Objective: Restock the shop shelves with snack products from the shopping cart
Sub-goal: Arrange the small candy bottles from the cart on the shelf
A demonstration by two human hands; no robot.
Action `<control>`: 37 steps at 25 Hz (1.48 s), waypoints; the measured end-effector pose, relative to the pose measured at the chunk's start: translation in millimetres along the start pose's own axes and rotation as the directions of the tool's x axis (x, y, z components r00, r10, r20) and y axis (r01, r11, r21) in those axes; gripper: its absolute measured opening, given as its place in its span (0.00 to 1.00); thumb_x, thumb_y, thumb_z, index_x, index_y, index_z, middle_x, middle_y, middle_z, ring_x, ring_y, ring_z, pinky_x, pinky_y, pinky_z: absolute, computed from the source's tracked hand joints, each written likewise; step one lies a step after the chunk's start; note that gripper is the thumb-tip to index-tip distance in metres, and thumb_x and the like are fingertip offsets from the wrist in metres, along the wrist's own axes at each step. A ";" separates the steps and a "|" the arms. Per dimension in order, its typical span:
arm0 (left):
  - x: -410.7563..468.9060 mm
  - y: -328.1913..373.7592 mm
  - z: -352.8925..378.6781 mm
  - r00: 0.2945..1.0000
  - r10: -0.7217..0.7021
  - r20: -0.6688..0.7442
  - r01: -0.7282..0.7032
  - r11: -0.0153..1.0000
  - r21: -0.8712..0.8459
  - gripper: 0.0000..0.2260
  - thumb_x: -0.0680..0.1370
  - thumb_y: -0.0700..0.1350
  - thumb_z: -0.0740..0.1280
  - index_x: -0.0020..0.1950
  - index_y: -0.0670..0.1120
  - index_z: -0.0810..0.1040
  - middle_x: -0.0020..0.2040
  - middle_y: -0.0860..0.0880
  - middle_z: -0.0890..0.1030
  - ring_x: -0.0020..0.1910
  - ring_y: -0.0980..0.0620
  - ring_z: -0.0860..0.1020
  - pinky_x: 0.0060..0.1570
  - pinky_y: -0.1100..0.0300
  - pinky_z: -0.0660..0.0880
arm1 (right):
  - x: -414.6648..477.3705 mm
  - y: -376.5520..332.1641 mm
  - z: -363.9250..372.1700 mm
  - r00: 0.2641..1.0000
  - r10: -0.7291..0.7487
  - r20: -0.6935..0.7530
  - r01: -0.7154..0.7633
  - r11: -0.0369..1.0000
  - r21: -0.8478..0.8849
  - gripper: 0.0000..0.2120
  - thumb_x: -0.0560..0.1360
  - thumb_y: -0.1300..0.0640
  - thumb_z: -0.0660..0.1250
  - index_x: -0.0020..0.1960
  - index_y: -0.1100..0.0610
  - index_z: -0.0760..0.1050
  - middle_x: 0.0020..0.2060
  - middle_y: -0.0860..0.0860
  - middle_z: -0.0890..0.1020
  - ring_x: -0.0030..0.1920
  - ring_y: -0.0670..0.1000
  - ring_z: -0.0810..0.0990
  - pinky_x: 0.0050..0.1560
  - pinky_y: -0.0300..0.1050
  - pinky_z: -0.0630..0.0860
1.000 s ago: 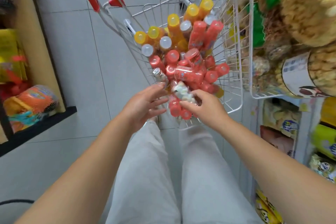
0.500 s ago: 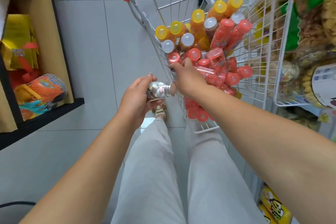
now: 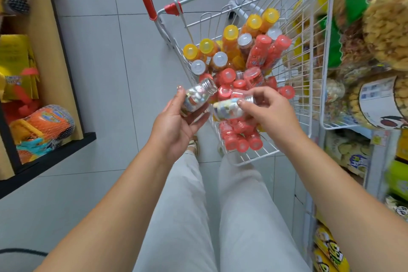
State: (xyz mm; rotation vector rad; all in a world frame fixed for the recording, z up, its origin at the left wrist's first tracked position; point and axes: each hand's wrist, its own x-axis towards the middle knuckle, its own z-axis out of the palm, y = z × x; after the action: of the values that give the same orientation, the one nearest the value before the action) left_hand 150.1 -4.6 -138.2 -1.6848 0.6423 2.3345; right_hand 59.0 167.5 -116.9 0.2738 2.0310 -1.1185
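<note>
Candy bottle [image 3: 194, 99], clear, silver-capped, sits in grip of left hand [image 3: 174, 130]; right hand [image 3: 271, 115] pinches second bottle [image 3: 227, 110].

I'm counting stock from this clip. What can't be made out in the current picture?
Head view: print on the clear bottle in the left hand is too small and blurred to read.
Head view: the second clear bottle has its cap end largely covered by the right hand.
Head view: lower bottles in the cart are buried under red-capped bottles.
Head view: the right shelf is blurred and cut off by the frame edge.
</note>
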 end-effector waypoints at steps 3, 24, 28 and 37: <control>1.9 -8.8 12.4 0.999 -0.023 -0.024 0.026 0.993 0.116 0.22 0.79 0.61 0.63 0.66 0.48 0.77 0.49 0.50 0.85 0.44 0.55 0.85 0.45 0.56 0.79 | -32.4 -7.2 4.1 0.997 0.060 0.055 -0.069 0.980 0.184 0.09 0.72 0.64 0.73 0.50 0.60 0.76 0.35 0.56 0.80 0.31 0.47 0.80 0.30 0.38 0.77; -232.3 -102.4 156.6 0.922 -0.070 0.380 -0.098 0.908 0.407 0.21 0.81 0.59 0.63 0.63 0.44 0.78 0.54 0.42 0.84 0.53 0.39 0.81 0.64 0.39 0.73 | -298.1 -10.1 -108.2 0.906 0.012 -0.423 0.358 0.511 0.781 0.18 0.72 0.54 0.66 0.59 0.60 0.76 0.36 0.57 0.82 0.35 0.52 0.81 0.41 0.44 0.81; -298.0 -181.6 186.0 0.874 -0.117 0.472 -0.126 0.883 0.452 0.25 0.81 0.60 0.62 0.68 0.42 0.76 0.60 0.41 0.83 0.57 0.40 0.82 0.48 0.49 0.83 | -373.9 31.1 -165.6 0.825 0.001 -0.566 0.497 0.476 0.725 0.10 0.78 0.59 0.63 0.56 0.62 0.76 0.35 0.57 0.81 0.32 0.51 0.80 0.35 0.42 0.80; -438.3 -366.8 227.2 0.786 -0.244 0.567 -0.107 0.851 0.515 0.22 0.82 0.57 0.63 0.64 0.39 0.75 0.57 0.38 0.83 0.48 0.40 0.84 0.41 0.48 0.82 | -514.5 141.9 -278.8 0.642 0.034 -0.766 0.624 0.558 0.548 0.13 0.76 0.53 0.69 0.59 0.56 0.77 0.47 0.54 0.84 0.44 0.53 0.84 0.46 0.51 0.80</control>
State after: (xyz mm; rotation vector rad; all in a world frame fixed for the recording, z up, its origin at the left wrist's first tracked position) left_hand 248.7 465.1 246.3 -0.6279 0.9285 2.1742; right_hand 327.8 560.3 251.7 0.9368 2.0982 -2.4816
